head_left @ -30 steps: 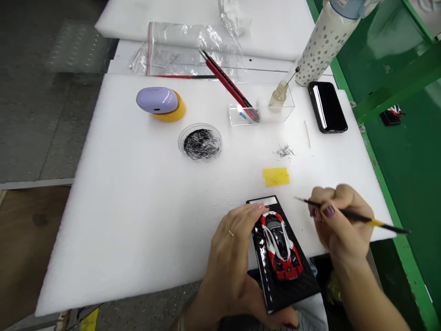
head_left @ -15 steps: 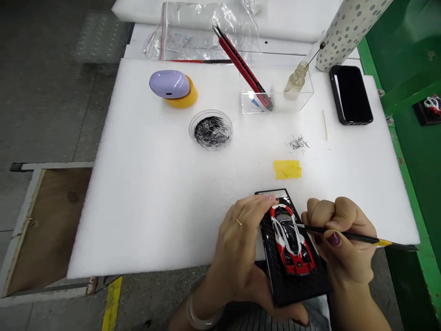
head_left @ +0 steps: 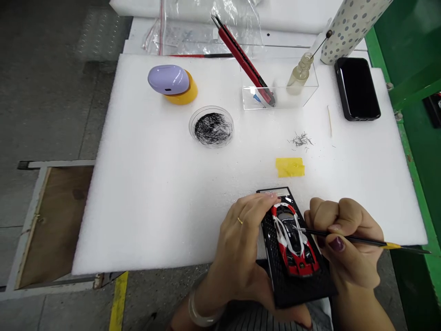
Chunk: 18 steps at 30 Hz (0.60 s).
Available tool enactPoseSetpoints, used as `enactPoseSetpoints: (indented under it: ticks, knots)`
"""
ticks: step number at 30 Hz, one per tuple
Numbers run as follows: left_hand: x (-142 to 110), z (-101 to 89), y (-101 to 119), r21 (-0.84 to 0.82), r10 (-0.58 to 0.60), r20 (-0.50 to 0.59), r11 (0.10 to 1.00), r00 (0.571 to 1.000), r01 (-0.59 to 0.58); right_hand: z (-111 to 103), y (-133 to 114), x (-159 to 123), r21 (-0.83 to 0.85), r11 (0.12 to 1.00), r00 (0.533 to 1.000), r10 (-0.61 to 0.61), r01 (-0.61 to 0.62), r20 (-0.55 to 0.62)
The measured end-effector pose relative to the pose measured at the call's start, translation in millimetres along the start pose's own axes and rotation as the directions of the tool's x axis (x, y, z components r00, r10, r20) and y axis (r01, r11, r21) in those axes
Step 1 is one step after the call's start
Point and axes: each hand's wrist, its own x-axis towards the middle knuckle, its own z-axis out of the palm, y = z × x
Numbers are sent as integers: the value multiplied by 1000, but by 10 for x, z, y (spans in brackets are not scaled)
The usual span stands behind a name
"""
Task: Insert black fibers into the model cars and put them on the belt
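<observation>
Gripping the base (head_left: 296, 292) in the left hand (head_left: 239, 243) and pinching the tool (head_left: 365, 240) in the right hand (head_left: 354, 262), near its tip. Best to keep the base steady, lower the tip lightly, and move by fingers alone to spare the gloss. Mounted on the base, between both hands: the car (head_left: 292, 239), with the tip at its cabin, contact impossible to tell. Beyond: tape (head_left: 290, 167), loose strands (head_left: 301, 139), a dish (head_left: 192, 128).

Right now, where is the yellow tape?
In the head view, the yellow tape lies right of centre on the white foam sheet, between the pile of black strands and the black display base.
</observation>
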Motion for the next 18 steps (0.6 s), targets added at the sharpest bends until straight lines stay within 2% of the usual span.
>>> enactPoseSetpoints:
  ticks: [5,10,18]
  knots:
    - [-9,4,-19,5,10,-9,1000,1000,-10,-5,-6,3,12,1000,1000,1,-1,29]
    - [-12,20,-72,16,55,-26,998,998,-54,14,-10,4,-10,1000,1000,11,-11,-3]
    - [-10,10,17,35,5,-27,999,1000,-5,-3,-28,8,-41,999,1000,22,-23,-20]
